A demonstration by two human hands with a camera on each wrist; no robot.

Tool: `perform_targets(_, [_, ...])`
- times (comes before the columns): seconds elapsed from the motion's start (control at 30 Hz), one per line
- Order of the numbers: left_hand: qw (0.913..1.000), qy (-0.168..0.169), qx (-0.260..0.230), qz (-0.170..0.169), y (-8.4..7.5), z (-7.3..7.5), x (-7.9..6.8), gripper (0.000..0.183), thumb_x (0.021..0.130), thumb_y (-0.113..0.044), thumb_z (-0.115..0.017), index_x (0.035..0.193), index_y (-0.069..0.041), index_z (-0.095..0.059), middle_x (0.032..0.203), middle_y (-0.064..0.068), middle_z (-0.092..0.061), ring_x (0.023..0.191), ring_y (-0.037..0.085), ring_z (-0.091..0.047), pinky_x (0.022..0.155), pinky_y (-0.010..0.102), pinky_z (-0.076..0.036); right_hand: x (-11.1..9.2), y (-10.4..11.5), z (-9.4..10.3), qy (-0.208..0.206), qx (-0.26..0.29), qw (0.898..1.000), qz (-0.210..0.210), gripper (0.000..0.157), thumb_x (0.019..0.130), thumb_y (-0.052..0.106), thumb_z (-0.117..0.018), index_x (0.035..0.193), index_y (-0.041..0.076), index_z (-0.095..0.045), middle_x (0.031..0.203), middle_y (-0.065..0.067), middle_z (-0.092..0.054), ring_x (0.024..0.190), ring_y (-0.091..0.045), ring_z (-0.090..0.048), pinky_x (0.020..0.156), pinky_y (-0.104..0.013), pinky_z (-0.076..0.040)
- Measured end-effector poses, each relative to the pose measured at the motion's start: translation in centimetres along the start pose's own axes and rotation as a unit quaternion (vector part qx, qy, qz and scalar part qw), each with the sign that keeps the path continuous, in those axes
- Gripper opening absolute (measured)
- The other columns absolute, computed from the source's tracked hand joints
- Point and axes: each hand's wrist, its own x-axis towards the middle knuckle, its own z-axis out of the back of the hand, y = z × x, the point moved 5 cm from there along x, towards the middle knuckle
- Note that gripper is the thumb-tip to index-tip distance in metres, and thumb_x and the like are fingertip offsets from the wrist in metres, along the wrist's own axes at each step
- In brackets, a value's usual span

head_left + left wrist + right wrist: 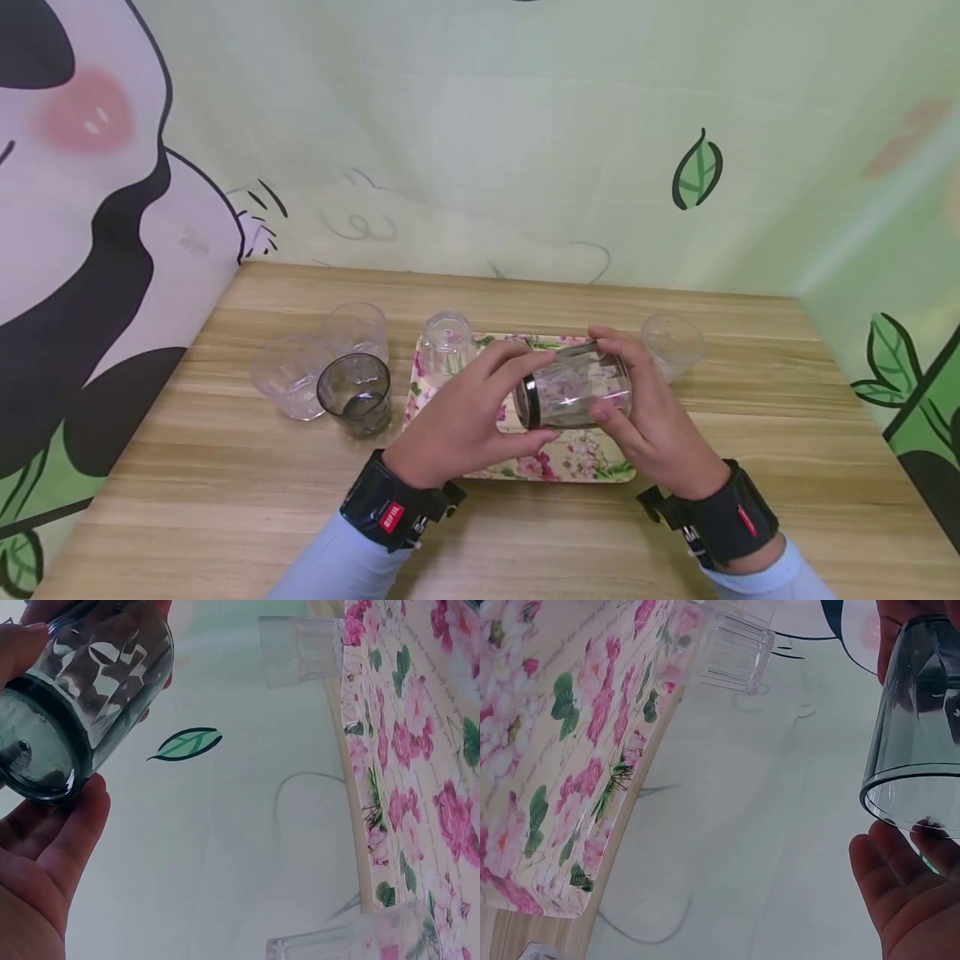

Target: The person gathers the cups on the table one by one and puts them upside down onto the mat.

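A grey-tinted drinking glass (573, 387) lies sideways in the air above a floral tray (592, 458). At its thick base end, my left hand (457, 412) holds it with the fingers above and the thumb below. My right hand (660, 421) grips the rim end, thumb on the near side and fingers over the far side. In the left wrist view the base of the tinted glass (112, 675) faces the camera; its open rim shows in the right wrist view. Upside down on the tray's back left corner stands a clear glass (447, 337).
Left of the tray, another grey-tinted glass (356, 396) stands upright beside two clear glasses, one in front (288, 379) and one behind (356, 325). A further clear glass (675, 342) is behind my right hand. A printed backdrop (480, 150) borders the wooden table (187, 467).
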Motion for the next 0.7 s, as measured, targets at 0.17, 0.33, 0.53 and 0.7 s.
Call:
perform_targets(0.17, [1.0000,-0.004,-0.001,0.000,-0.05,0.11,-0.03,0.076,0.081,-0.037,-0.082,0.145,-0.013,-0.049,0.132,0.011,-0.055,0.115,0.019,-0.057,0.095,0.039,-0.061,-0.03,-0.05,-0.02,0.001,-0.006,1.000,0.005,0.070,0.102,0.056,-0.036,0.143,0.000,-0.028,0.154,-0.026,-0.037,0.132,-0.036,-0.045,0.094,-0.065,-0.050])
perform_targets(0.33, [1.0000,-0.008,0.002,-0.004,-0.05,0.18,-0.01,0.076,0.081,-0.038,-0.082,0.145,-0.013,-0.049,0.133,0.012,-0.057,0.118,0.021,-0.057,0.097,0.041,-0.060,-0.04,-0.03,-0.05,0.003,-0.008,1.000,0.007,0.073,0.101,0.057,-0.036,0.145,0.000,-0.027,0.153,-0.025,-0.038,0.132,-0.034,-0.045,0.097,-0.065,-0.047])
perform_targets(0.53, [0.9999,-0.005,0.005,-0.010,-0.09,0.29,0.09,0.075,0.082,-0.039,-0.081,0.145,-0.013,-0.049,0.133,0.012,-0.057,0.119,0.021,-0.057,0.098,0.040,-0.060,-0.01,-0.08,-0.21,0.014,-0.007,1.000,0.006,0.069,0.102,0.054,-0.037,0.147,0.002,-0.027,0.151,-0.024,-0.040,0.121,-0.028,-0.050,0.089,-0.060,-0.053])
perform_targets(0.7, [0.9999,-0.004,0.005,-0.010,-0.05,0.30,0.06,0.075,0.081,-0.038,-0.081,0.144,-0.013,-0.050,0.133,0.012,-0.057,0.120,0.022,-0.056,0.099,0.040,-0.059,-0.10,-0.25,-0.44,0.019,-0.005,1.000,0.004,0.069,0.102,0.054,-0.037,0.149,0.004,-0.026,0.151,-0.024,-0.041,0.124,-0.033,-0.050,0.093,-0.065,-0.052])
